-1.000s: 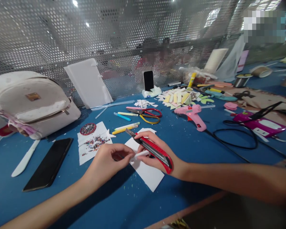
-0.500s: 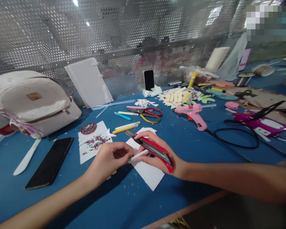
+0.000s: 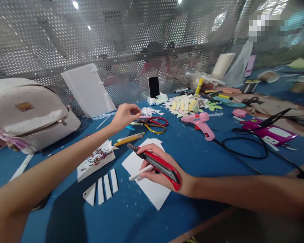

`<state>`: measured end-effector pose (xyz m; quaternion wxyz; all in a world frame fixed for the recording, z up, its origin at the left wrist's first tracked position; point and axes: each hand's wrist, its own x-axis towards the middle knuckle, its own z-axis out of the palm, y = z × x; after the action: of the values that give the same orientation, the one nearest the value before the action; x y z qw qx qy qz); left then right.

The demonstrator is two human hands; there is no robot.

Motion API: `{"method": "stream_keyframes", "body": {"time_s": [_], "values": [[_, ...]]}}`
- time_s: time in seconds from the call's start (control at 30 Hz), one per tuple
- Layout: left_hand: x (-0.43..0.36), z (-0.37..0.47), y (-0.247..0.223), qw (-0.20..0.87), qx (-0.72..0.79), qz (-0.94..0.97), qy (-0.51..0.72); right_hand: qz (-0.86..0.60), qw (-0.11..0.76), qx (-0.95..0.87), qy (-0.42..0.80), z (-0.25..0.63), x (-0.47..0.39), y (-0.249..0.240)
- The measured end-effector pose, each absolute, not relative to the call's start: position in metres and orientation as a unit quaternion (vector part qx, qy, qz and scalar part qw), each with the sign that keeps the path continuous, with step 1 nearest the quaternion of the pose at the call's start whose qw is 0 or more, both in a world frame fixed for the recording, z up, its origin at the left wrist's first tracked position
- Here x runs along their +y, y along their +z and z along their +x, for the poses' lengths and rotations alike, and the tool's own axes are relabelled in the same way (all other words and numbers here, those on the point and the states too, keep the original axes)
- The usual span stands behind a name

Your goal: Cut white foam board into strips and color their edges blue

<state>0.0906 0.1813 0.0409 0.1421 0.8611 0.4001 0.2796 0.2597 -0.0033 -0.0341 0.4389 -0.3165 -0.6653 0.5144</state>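
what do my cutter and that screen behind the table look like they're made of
Cutter: glossy red plastic, judging by its moulded ridges, with a grey, probably metal, inner channel. Screen: likely metal sheet, from its grey sheen and many holes.

Left hand (image 3: 128,116) now near scissors (image 3: 155,124).

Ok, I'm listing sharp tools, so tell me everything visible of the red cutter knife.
The cutter knife has a long red casing, apparently plastic, ribbed along one edge, with a grey channel and black parts. A short length of grey blade shows at its front, pointing forward and left. The right hand holds it slanted above the white paper.
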Motion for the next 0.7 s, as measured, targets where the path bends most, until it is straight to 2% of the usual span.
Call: {"method": "stream_keyframes", "body": {"time_s": [0.17, 0.4, 0.7], "values": [[0.245, 0.127, 0.019, 0.081, 0.426, 0.874, 0.22, -0.311, 0.432, -0.656, 0.534, 0.262, -0.004, -0.033], [0.278, 0.148, 0.012, 0.034, 0.434, 0.88, 0.189, -0.308, 0.428, -0.659, 0.537, 0.262, -0.003, -0.036], [0.269, 0.137, 0.027, 0.06, 0.409, 0.865, 0.284, -0.325, 0.435, -0.647, 0.536, 0.261, -0.002, -0.03]]}}
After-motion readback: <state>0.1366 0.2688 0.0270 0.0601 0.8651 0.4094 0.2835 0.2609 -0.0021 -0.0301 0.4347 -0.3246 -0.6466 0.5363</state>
